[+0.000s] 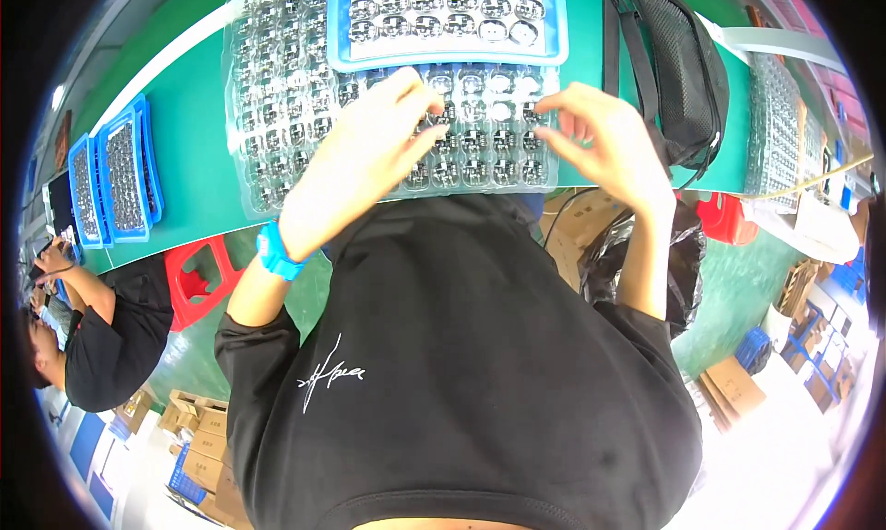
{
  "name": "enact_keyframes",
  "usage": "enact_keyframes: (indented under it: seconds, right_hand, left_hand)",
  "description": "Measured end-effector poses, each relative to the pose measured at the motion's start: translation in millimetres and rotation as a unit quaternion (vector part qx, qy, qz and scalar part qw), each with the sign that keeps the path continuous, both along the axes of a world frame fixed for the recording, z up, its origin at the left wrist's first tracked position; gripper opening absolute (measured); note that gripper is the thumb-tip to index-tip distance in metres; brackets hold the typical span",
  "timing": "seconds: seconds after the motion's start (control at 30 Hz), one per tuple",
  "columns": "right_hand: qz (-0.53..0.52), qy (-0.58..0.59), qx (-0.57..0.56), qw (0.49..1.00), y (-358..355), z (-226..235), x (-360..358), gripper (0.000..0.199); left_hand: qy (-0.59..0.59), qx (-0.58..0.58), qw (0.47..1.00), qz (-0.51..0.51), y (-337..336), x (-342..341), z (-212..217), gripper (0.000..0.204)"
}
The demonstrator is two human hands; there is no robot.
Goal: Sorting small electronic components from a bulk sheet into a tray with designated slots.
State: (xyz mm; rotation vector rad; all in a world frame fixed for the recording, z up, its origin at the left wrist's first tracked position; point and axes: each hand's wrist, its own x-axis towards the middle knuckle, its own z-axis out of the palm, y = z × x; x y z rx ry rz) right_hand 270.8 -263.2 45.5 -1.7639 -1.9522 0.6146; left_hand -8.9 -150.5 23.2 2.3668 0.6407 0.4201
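Observation:
My left hand (392, 124) reaches over a clear plastic blister tray (392, 193). Its thumb and index finger curve apart beside small dark, shiny round parts in the tray's pockets. At the tray's right side, my right hand (604, 133) is held with thumb and forefinger apart, close to the rightmost column of parts. No part shows lifted in either hand. A few pockets between the hands hold a paler, whitish round piece (500, 111). Beyond my hands, a blue-rimmed tray (448, 66) with rows of similar parts overlaps the clear one.
Another clear tray of parts (277, 96) lies at the left. Farther left stand blue trays (125, 174). A black mesh bag (678, 68) sits right of my right hand on the green table (198, 124). A person in black (115, 345) works at far left, near a red stool (198, 281).

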Motion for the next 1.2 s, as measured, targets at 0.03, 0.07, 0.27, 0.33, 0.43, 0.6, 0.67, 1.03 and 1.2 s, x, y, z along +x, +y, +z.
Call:
enact_keyframes:
  seconds: [0.03,0.07,0.27,0.33,0.43,0.6,0.67,1.03,1.2]
  right_hand:
    - [-0.002,-0.023,-0.017,1.0,-1,-4,-3,0.023]
    - [-0.003,-0.023,-0.018,1.0,-1,-7,-5,0.023]
    - [0.016,-0.063,0.059,0.996,4,-10,-6,0.013]
    - [0.008,-0.017,0.061,0.998,8,1,2,0.011]
    - [-0.027,0.015,0.125,0.992,20,17,9,0.012]
    - [-0.075,0.036,0.198,0.977,57,0,3,0.013]
    - [-0.085,0.024,0.197,0.976,59,-12,3,0.013]
    - [-0.1,0.039,0.199,0.974,64,-23,-4,0.015]
    - [-0.109,0.017,0.198,0.974,64,-22,-6,0.014]
  left_hand:
    - [0.0,-0.002,1.0,-0.001,-3,1,-6,0.018]
    - [0.002,0.014,1.0,0.022,-7,4,-10,0.018]
    - [0.052,0.083,0.995,0.023,-10,14,-1,0.013]
    - [0.028,0.102,0.994,0.032,-11,15,14,0.012]
    - [-0.031,0.131,0.99,0.038,0,23,35,0.011]
    - [-0.137,0.138,0.981,0.029,41,56,18,0.009]
    - [-0.11,0.163,0.98,0.016,41,65,17,0.012]
    - [-0.104,0.163,0.981,-0.017,48,70,17,0.011]
    - [-0.1,0.173,0.979,-0.038,52,72,25,0.01]
